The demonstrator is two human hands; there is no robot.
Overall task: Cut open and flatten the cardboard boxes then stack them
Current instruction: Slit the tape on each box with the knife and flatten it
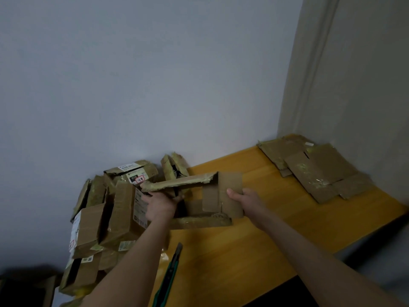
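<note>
An opened cardboard box (208, 202) with taped edges is held just above the yellow wooden table (254, 244), its flaps spread. My left hand (160, 206) grips its left side under the long taped flap. My right hand (245, 199) grips the right flap, thumb on top. A pile of unflattened taped boxes (110, 213) leans against the wall at the table's left end. Flattened cardboard sheets (314, 171) lie stacked at the far right corner. A green utility knife (171, 271) lies on the table below my left forearm.
A grey wall runs behind the table, and a pale door frame (309, 74) stands at the right. The table's front edge (345, 249) drops off to a dark floor at the lower right. A dark object (24, 284) sits at the lower left.
</note>
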